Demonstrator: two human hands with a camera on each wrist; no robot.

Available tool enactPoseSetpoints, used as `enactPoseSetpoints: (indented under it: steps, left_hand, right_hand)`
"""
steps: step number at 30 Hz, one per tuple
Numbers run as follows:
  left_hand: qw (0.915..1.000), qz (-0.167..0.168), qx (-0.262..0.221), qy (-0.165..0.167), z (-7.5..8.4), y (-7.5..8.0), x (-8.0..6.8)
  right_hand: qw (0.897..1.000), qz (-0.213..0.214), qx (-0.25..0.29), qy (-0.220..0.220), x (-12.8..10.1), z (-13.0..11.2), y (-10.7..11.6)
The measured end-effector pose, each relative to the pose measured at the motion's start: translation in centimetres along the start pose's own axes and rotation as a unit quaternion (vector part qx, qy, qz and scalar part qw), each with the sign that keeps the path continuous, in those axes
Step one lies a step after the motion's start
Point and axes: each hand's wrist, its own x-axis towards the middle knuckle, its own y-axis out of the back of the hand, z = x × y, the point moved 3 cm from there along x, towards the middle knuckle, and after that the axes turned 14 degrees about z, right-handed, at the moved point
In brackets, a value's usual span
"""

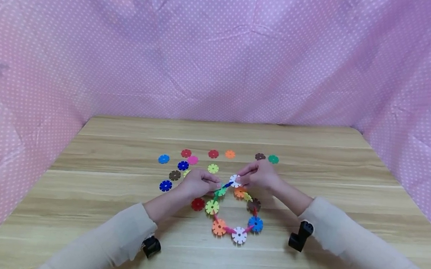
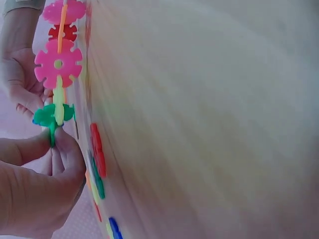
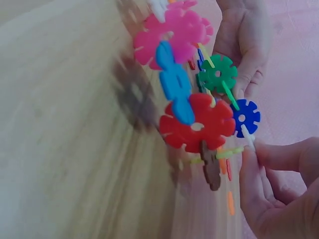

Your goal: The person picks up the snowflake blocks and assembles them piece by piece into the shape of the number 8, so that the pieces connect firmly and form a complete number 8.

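A ring-shaped chain of slotted flower-shaped plastic discs lies between the two hands in the head view. My left hand (image 1: 199,184) pinches a green disc (image 2: 52,135) at the chain's far left. The fingertips of my right hand (image 1: 263,175) grip the edge of a white disc (image 1: 235,180). Between these two sits a dark blue disc (image 3: 241,118), slotted to the white one. Close below the white disc is an orange disc (image 1: 240,192), followed by a yellow disc (image 1: 247,197) and a brown disc (image 1: 254,205). A white disc (image 1: 239,235) forms the near end of the loop.
Several loose discs lie on the wooden table (image 1: 120,151) beyond and left of the hands, among them a light blue disc (image 1: 163,159) and a green disc (image 1: 273,159). A red disc (image 1: 198,204) lies just left of the chain. Pink dotted cloth (image 1: 223,57) surrounds the table's back and sides.
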Motion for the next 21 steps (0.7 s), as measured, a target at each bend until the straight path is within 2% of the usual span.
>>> enactPoseSetpoints:
  steps: [5, 8, 16, 21]
  left_hand:
    - [0.9997, -0.015, 0.019, -0.008, 0.2, 0.3, -0.1]
    - [0.9987, -0.021, 0.036, -0.030, 0.5, 0.4, -0.1]
    - [0.9924, 0.011, 0.083, -0.090, 1.7, -0.4, 0.5]
    - [0.9904, 0.015, 0.093, -0.101, 2.4, -1.1, 0.6]
  right_hand:
    - [1.000, -0.026, -0.009, 0.006, 0.1, -0.1, 0.1]
    - [0.999, -0.041, -0.005, 0.007, 0.0, -0.2, 0.2]
    - [0.997, -0.076, 0.021, -0.020, -0.2, -0.4, 0.2]
    - [0.995, -0.085, 0.037, -0.028, -0.2, -0.2, 0.1]
